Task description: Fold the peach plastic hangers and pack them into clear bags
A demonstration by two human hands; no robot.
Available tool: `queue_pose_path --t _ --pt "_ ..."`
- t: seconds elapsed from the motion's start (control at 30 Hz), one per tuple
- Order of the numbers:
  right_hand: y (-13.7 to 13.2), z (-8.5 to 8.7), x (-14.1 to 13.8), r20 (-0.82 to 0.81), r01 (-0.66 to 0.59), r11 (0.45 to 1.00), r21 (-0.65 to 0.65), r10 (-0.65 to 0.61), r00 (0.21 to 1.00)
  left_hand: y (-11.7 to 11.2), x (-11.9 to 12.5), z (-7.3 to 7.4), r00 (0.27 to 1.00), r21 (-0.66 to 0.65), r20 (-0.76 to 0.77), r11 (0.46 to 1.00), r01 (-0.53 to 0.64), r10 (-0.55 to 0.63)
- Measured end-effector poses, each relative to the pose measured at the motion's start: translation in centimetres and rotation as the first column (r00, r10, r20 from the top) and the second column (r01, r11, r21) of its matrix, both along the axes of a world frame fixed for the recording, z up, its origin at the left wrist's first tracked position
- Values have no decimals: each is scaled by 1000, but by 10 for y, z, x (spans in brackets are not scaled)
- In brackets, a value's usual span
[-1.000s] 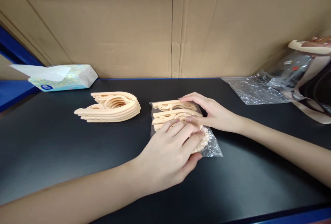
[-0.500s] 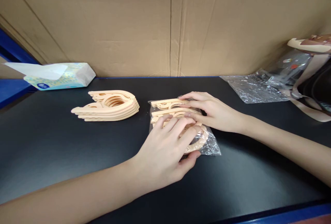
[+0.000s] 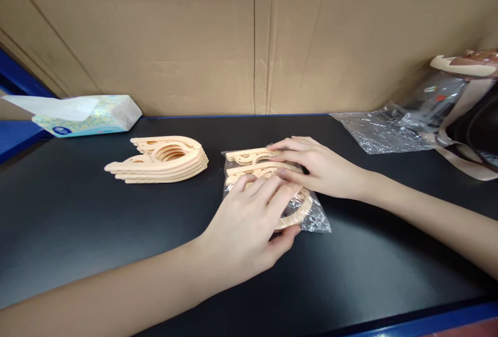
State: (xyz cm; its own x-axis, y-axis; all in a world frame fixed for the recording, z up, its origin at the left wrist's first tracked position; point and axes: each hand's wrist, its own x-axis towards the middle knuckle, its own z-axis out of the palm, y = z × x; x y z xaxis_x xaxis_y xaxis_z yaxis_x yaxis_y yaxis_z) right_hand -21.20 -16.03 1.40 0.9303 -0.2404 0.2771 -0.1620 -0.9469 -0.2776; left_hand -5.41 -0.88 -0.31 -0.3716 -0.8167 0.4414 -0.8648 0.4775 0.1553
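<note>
A clear plastic bag (image 3: 319, 221) holds cream-coloured folding hangers (image 3: 249, 154) and lies flat on the black tabletop. My left hand (image 3: 249, 217) reaches across its near side, fingers bent over the top and thumb against the near edge, gripping the bag. On the far right part of the bag rests my right hand (image 3: 315, 165), its fingers spread and partly stretched out. My hands cover much of the bag's middle. To the left sits a neat stack of several matching folded hangers (image 3: 175, 165), touched by neither hand.
At the back left a tissue pack (image 3: 89, 115) has a sheet sticking out. Crumpled clear plastic (image 3: 383, 129) lies at the back right, beside a dark bag with a pale strap (image 3: 462, 160). A cardboard wall (image 3: 175, 41) stands behind the black tabletop (image 3: 116, 233).
Both hands stay on the bag in nearly the same pose. The whole view has shifted slightly; the hanger stack and the bag have not visibly moved on the table.
</note>
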Motion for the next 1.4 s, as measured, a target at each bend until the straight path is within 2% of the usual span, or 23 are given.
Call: queue_pose_path --t 0.27,0.5,0.77,0.93,1.07,1.2,1.3,1.4 --pt "1 0 0 2 0 1000 -14 0 1000 -2 2 2 999 54 -53 999 3 0" --pt "2 1 0 -11 10 999 -32 -10 1000 -3 2 1 999 -12 -53 1000 7 -8" --pt "5 6 3 28 39 997 66 -41 999 2 0 3 999 -27 38 1000 8 -7" --pt "0 7 6 9 35 999 -6 -35 999 0 -3 9 993 -27 119 1000 10 -6" --pt "-9 4 1 -18 17 990 -138 -20 1000 -18 -2 20 968 39 252 999 -23 13" --pt "-12 2 -13 142 69 965 -251 -34 989 -47 5 31 944 136 328 987 -86 38" --pt "-10 0 -25 259 139 946 -292 -62 964 -70 11 36 940 161 332 977 -140 80" --pt "-9 -2 -32 310 169 936 -308 -69 948 -94 18 39 932 191 339 961 -201 128"
